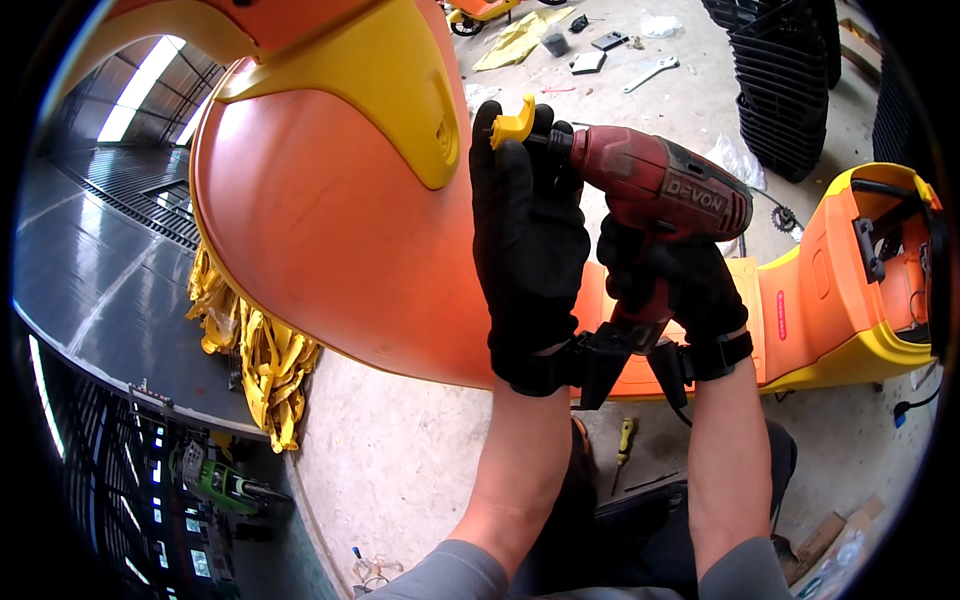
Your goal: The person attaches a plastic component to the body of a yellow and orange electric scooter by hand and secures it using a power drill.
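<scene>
My right hand (700,285), in a black glove, is wrapped round the handle of a red and black power drill (625,170). The drill points left. At its tip, the fingers of my left hand (530,235), also black-gloved, close on a small yellow plastic hook (514,124). The hook meets the end of the drill's bit; whether a screw sits between them is hidden. Just left of my left hand is the broad orange front panel (330,230) of a scooter, with a yellow trim piece (400,90) on it.
The scooter's orange and yellow rear body (830,310) extends right. A yellow-handled screwdriver (625,440) lies on the floor below my arms. An adjustable wrench (650,75) lies beyond. Stacked black parts (780,100) stand far right; yellow parts (270,370) are piled at left.
</scene>
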A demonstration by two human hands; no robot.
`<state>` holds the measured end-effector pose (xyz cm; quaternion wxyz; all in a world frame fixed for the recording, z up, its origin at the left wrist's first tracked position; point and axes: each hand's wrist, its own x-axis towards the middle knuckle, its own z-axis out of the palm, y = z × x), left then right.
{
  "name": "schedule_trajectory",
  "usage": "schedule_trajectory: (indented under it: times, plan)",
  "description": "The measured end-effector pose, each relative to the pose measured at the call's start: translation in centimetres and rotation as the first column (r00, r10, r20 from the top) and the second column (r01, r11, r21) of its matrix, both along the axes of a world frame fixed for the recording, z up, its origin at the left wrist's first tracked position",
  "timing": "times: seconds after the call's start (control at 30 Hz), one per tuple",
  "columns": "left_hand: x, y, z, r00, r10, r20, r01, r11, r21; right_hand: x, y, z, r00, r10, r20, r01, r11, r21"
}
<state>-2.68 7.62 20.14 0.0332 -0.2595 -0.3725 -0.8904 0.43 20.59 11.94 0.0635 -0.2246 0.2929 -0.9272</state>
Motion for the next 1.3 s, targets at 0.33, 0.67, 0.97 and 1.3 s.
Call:
schedule_trajectory:
  times: [0.33,0.67,0.97,1.3]
  plan:
    - [1.1,-2.2,1.6,0.984,0.176,-0.002,-0.174,0.970,-0.169,0.7,-0.2,0.9,0.999,0.023,0.035,-0.024,0.999,0.022]
    - [0.0,-2.7,-0.3,0.992,0.116,0.043,-0.107,0.979,-0.173,2.2,3.8,0.8,0.996,-0.020,0.089,0.000,0.977,0.214]
    - [-1.5,-5.6,-4.6,0.897,-0.088,0.432,0.116,0.993,-0.038,4.2,6.0,-2.7,0.905,-0.408,-0.123,0.351,0.548,0.759]
    - [0.5,-5.4,-8.2,0.865,-0.225,0.448,0.390,0.864,-0.319,4.4,-2.6,-13.6,0.828,-0.260,-0.497,0.239,-0.638,0.732]
